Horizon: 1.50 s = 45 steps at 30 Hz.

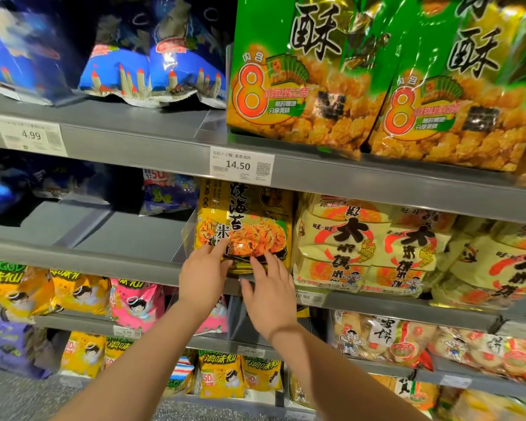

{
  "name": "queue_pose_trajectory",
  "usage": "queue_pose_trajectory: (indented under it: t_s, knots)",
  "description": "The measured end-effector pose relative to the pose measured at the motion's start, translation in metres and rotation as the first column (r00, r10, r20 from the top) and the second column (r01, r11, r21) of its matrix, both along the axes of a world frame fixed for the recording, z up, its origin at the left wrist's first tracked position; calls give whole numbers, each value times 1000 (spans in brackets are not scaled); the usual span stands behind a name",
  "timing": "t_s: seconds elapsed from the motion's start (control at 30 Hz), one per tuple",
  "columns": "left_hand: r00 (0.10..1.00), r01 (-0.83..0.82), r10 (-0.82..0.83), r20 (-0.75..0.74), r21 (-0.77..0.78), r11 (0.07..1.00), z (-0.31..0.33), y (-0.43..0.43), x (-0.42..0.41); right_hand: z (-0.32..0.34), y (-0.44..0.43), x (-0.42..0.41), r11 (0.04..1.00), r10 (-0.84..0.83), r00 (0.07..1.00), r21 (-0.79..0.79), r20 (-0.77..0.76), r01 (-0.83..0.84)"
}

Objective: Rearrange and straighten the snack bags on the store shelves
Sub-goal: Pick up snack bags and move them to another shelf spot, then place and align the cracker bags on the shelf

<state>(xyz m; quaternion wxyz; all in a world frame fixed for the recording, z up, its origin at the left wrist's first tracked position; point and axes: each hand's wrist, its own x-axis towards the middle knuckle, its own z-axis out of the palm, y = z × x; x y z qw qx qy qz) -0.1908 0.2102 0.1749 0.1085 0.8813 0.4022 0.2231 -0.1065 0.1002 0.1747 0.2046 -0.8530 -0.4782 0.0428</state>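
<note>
Left forearm [140, 360] and right forearm [331, 375] rose from the lower edge to the middle shelf [119, 238], where both hands met the yellow bag [243, 220]. Left grip [205, 268]: fingers extended and laid on the bag's lower left front; whether the thumb hooked beneath could not be told. Right grip [271, 296]: fingers spread, tips touching the bag's bottom edge, thumb held apart. Neither visibly pinched the bag.

The bag stood upright at the shelf's front, just above and beyond both grips. It lay between a clear divider [182, 235] on its left and pale bags [362, 247] close against its right side.

Step in hand, as judged: squaring this bag to the shelf lip. To do it well, both grips should push evenly on the lower corners, so the face turns flat to the aisle without tipping. Pressure should stay low and light, since the crackers inside would likely break and the film crease. The bag should finish flush with the pale bags, its base fully on the shelf.
</note>
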Motion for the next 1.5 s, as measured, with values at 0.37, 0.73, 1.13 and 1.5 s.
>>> queue_pose_trajectory:
  t_s: [0.37,0.73,1.13,1.5]
  knots:
    - [998,40,-52,-41,-249,968,13,35,37,17,45,31,998,-48,997,-33,-67,46]
    - [991,70,-94,-96,-228,971,12,4,18,11,10,21,1000,-3,972,-14,-233,0]
    - [1000,-10,17,26,-252,968,8,-118,-16,12,-95,0,976,20,936,211,-352,59]
    - [998,-67,63,-21,-339,939,-73,-163,-1,-50,-151,24,979,-40,841,147,-539,141]
